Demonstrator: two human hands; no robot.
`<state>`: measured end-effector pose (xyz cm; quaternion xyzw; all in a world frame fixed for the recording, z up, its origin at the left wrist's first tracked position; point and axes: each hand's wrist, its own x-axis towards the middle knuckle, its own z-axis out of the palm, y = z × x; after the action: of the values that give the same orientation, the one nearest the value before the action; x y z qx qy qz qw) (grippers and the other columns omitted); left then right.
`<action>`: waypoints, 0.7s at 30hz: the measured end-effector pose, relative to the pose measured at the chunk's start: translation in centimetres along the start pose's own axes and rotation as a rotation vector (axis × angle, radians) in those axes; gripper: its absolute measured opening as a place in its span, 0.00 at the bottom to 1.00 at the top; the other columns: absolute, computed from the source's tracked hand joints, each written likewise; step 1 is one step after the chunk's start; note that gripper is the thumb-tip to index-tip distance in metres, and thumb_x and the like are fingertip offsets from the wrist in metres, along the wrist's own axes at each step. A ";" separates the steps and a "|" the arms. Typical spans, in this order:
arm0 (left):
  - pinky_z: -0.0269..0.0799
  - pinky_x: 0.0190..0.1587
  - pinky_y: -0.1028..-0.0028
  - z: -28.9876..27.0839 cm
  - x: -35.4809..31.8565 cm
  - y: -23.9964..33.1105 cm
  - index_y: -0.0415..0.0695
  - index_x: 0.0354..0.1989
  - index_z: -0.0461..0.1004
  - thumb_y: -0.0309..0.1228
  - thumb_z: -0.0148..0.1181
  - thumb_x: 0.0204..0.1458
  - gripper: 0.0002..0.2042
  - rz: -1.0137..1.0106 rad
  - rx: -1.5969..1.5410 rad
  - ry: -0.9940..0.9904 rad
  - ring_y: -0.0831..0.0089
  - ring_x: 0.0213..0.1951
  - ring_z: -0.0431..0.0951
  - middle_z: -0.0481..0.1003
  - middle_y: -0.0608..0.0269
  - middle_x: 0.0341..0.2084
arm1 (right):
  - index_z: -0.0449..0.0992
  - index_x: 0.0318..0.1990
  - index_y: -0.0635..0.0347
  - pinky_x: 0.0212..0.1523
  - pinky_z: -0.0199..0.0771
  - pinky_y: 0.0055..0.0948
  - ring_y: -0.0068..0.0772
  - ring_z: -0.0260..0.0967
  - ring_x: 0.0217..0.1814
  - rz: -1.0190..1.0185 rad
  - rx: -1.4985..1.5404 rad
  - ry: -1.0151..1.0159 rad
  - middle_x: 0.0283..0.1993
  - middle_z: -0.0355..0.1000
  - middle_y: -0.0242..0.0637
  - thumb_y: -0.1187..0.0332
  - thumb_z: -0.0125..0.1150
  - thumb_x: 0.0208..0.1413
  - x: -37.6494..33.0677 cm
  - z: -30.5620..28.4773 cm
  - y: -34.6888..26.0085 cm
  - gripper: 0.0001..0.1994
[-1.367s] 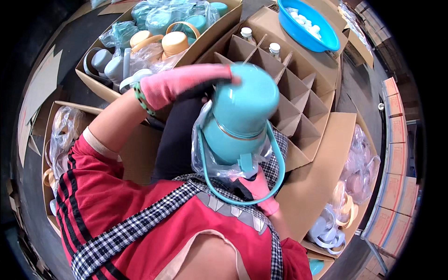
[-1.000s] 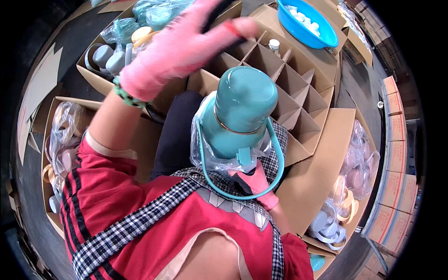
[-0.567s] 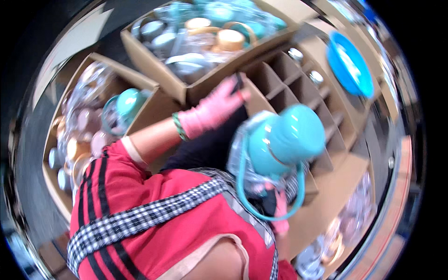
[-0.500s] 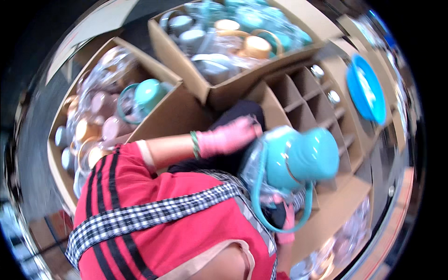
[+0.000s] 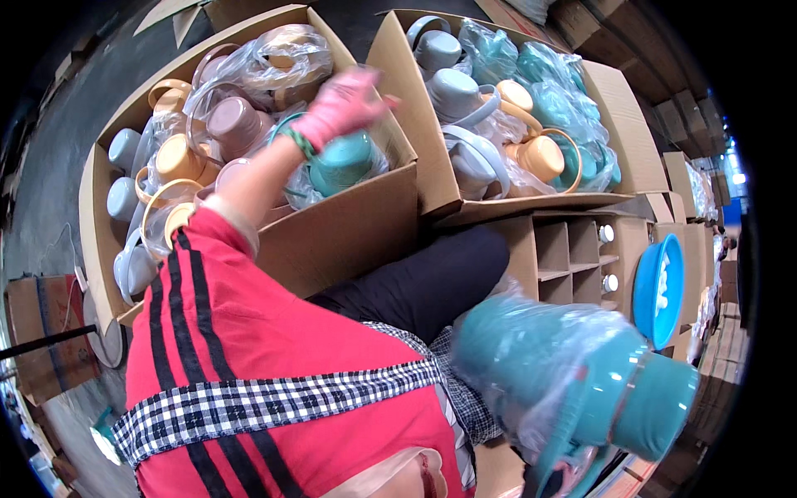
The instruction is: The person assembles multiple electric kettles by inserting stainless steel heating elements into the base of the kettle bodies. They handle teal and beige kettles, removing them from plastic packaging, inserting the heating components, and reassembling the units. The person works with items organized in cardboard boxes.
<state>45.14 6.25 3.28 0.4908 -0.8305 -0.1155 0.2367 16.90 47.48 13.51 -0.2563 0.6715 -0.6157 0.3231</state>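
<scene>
My left hand (image 5: 344,108), in a pink glove with a green band at the wrist, reaches over the left carton, somewhat smeared by motion. Its fingers are apart and nothing shows in them. Just below it a teal thermos flask (image 5: 342,164) lies among the others in that carton. Close in front of me at the lower right is a larger-looking teal flask (image 5: 581,373), tilted with its cap toward the right. A clear plastic bag (image 5: 531,340) covers its body, and its loop handle hangs below. My right hand does not show; the flask covers that area.
The left carton (image 5: 332,241) holds mauve, peach and grey flasks in plastic. Another carton (image 5: 436,158) beside it holds grey, peach and teal ones. A divided carton (image 5: 552,249) stands right of my knee, near a blue basin (image 5: 647,290) with small white pieces.
My left hand has moved from near the flask at my lap, up and forward over the left carton. The bagged flask has come lower and to the right. My view has shifted.
</scene>
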 end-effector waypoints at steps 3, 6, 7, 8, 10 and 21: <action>0.62 0.49 0.66 1.4 -1.6 -11.3 0.34 0.49 0.62 0.53 0.46 0.48 0.31 -0.453 0.162 -0.323 0.55 0.47 0.67 0.68 0.43 0.40 | 0.67 0.42 0.61 0.49 0.56 0.43 0.36 0.62 0.47 -0.075 -0.002 -0.091 0.40 0.66 0.36 0.66 0.53 0.48 3.1 1.6 -2.5 0.14; 0.66 0.43 0.76 2.8 -4.6 -16.0 0.39 0.43 0.70 0.46 0.50 0.51 0.22 -0.686 -0.888 -0.468 0.77 0.38 0.71 0.73 0.63 0.35 | 0.67 0.41 0.60 0.51 0.54 0.48 0.38 0.61 0.48 -0.155 0.027 -0.239 0.40 0.66 0.36 0.66 0.52 0.49 6.6 4.0 -5.3 0.13; 0.66 0.38 0.79 2.4 -5.5 -16.2 0.42 0.40 0.73 0.44 0.54 0.49 0.18 -0.608 -1.264 -0.325 0.84 0.32 0.69 0.73 0.73 0.33 | 0.67 0.41 0.60 0.51 0.53 0.49 0.39 0.61 0.49 -0.177 0.052 -0.309 0.40 0.67 0.36 0.65 0.52 0.49 7.7 4.9 -6.1 0.12; 0.65 0.40 0.81 2.9 -5.9 -18.2 0.42 0.39 0.73 0.45 0.54 0.49 0.18 -0.687 -1.506 -0.464 0.84 0.33 0.70 0.73 0.72 0.31 | 0.67 0.40 0.59 0.52 0.52 0.51 0.40 0.61 0.49 -0.207 0.071 -0.389 0.40 0.67 0.36 0.65 0.51 0.49 8.7 5.3 -7.0 0.12; 0.61 0.47 0.79 1.3 -6.1 -7.1 0.40 0.43 0.70 0.46 0.50 0.51 0.21 -0.669 -1.253 -0.543 0.79 0.40 0.68 0.72 0.68 0.37 | 0.67 0.40 0.59 0.52 0.51 0.54 0.41 0.61 0.50 -0.198 0.167 -0.569 0.39 0.67 0.37 0.64 0.51 0.50 11.9 3.3 -8.8 0.11; 0.56 0.53 0.69 3.2 -8.3 2.3 0.41 0.60 0.45 0.58 0.48 0.44 0.42 -0.483 -0.558 -0.347 0.54 0.52 0.64 0.63 0.40 0.49 | 0.67 0.37 0.56 0.52 0.41 0.75 0.52 0.57 0.54 0.235 0.661 -1.380 0.35 0.66 0.38 0.59 0.48 0.53 20.4 26.3 -6.3 0.11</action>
<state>45.09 14.46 -0.83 0.5618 -0.6559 -0.4696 0.1834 22.81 14.25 16.47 -0.3994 0.1223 -0.4465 0.7913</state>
